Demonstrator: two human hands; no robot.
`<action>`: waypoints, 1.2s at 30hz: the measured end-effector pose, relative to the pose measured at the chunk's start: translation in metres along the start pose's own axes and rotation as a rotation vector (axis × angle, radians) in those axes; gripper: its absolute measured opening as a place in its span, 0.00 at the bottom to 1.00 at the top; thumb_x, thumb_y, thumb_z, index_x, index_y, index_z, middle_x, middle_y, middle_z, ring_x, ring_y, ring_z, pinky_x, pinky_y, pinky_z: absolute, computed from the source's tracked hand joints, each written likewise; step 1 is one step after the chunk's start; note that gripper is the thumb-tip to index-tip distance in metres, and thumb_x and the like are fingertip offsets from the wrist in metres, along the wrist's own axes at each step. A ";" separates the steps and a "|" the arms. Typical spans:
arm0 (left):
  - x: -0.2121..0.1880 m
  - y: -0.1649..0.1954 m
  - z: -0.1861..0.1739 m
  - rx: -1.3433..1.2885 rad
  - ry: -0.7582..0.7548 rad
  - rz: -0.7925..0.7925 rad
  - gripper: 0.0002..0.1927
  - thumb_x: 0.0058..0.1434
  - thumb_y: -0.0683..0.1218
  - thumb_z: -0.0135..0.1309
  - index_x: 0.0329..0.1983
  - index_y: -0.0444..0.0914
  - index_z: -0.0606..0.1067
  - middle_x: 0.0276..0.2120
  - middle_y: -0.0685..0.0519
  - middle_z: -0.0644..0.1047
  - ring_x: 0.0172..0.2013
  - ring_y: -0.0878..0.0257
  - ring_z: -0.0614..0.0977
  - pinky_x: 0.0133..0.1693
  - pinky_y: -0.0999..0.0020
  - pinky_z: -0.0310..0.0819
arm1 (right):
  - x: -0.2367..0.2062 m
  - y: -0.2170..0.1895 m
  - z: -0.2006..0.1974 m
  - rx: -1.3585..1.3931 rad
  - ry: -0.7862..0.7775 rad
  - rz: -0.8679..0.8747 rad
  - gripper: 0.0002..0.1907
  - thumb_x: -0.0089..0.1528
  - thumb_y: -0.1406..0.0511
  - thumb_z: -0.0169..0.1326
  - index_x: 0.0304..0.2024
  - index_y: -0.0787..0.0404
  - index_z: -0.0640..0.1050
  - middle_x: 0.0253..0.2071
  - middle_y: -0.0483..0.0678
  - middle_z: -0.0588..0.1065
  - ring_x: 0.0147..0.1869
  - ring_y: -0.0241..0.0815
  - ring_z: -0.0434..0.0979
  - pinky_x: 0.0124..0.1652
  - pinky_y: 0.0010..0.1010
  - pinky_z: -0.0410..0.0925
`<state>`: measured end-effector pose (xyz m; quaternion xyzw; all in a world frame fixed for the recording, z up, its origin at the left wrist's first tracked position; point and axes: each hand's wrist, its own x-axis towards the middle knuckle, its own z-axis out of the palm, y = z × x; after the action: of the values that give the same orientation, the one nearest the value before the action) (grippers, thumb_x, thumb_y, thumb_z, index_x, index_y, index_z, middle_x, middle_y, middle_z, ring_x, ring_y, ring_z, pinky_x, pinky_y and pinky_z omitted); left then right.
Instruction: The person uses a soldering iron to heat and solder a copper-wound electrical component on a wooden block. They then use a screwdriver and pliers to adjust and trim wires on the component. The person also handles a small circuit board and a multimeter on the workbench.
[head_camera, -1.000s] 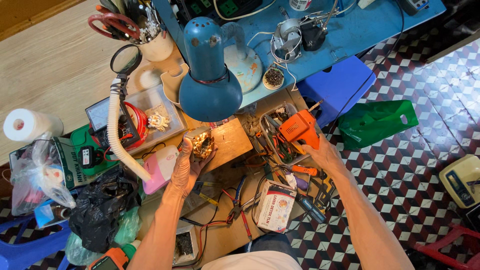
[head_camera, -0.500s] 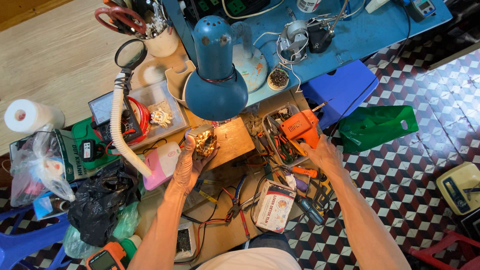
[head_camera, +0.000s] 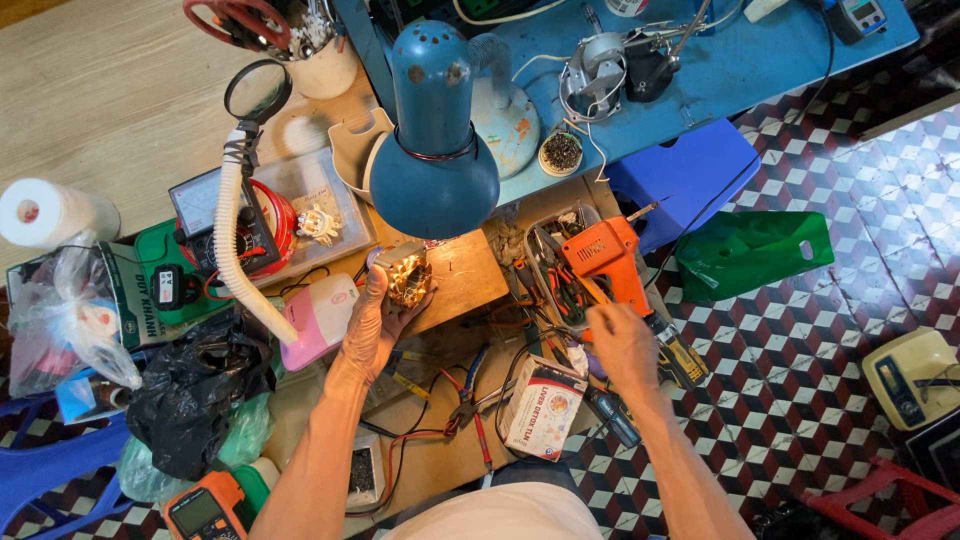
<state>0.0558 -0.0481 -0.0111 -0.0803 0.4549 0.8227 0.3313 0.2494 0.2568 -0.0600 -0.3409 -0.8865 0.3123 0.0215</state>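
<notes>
My left hand (head_camera: 372, 322) holds a small metal part wound with copper wire (head_camera: 406, 275), lifted under the blue desk lamp (head_camera: 433, 165) above a wooden block (head_camera: 468, 280). My right hand (head_camera: 622, 345) rests to the right, at the handle of an orange power drill (head_camera: 603, 260) that lies across a tray of hand tools (head_camera: 552, 265). Whether its fingers are closed around the drill handle is hard to tell from this angle.
Pliers (head_camera: 470, 405), a small cardboard box (head_camera: 541, 407), wires and screwdrivers lie near me. A magnifier on a flexible arm (head_camera: 240, 200), a meter (head_camera: 225, 215), a pink case (head_camera: 318, 318), a black bag (head_camera: 196, 390) and a paper roll (head_camera: 50, 212) crowd the left. A blue stool (head_camera: 685, 175) and green bag (head_camera: 752, 250) sit on the tiled floor.
My right hand has drawn back down from the drill body toward its handle. My left hand keeps the copper-wound part under the lamp, about where it was.
</notes>
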 end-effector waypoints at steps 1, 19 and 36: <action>0.000 0.000 0.000 0.003 0.003 0.005 0.45 0.51 0.68 0.62 0.62 0.36 0.69 0.53 0.49 0.78 0.52 0.57 0.83 0.55 0.61 0.81 | -0.002 -0.002 0.008 -0.015 -0.096 -0.013 0.16 0.64 0.57 0.53 0.47 0.59 0.82 0.47 0.55 0.81 0.51 0.57 0.80 0.52 0.44 0.71; -0.001 0.002 -0.003 0.079 -0.001 0.004 0.54 0.44 0.73 0.64 0.63 0.32 0.68 0.53 0.46 0.77 0.53 0.56 0.82 0.55 0.60 0.76 | 0.030 -0.033 0.038 -0.184 -0.317 0.252 0.41 0.57 0.48 0.62 0.67 0.57 0.69 0.70 0.60 0.61 0.68 0.62 0.67 0.62 0.51 0.64; 0.004 -0.006 -0.006 0.043 -0.008 0.018 0.50 0.46 0.70 0.65 0.63 0.34 0.68 0.54 0.47 0.78 0.53 0.55 0.82 0.56 0.59 0.77 | 0.028 -0.026 0.023 0.280 -0.297 0.419 0.33 0.55 0.59 0.65 0.62 0.60 0.74 0.36 0.49 0.80 0.27 0.39 0.76 0.29 0.33 0.69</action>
<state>0.0553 -0.0487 -0.0211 -0.0656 0.4719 0.8160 0.3273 0.2064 0.2465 -0.0686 -0.4606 -0.7386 0.4756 -0.1266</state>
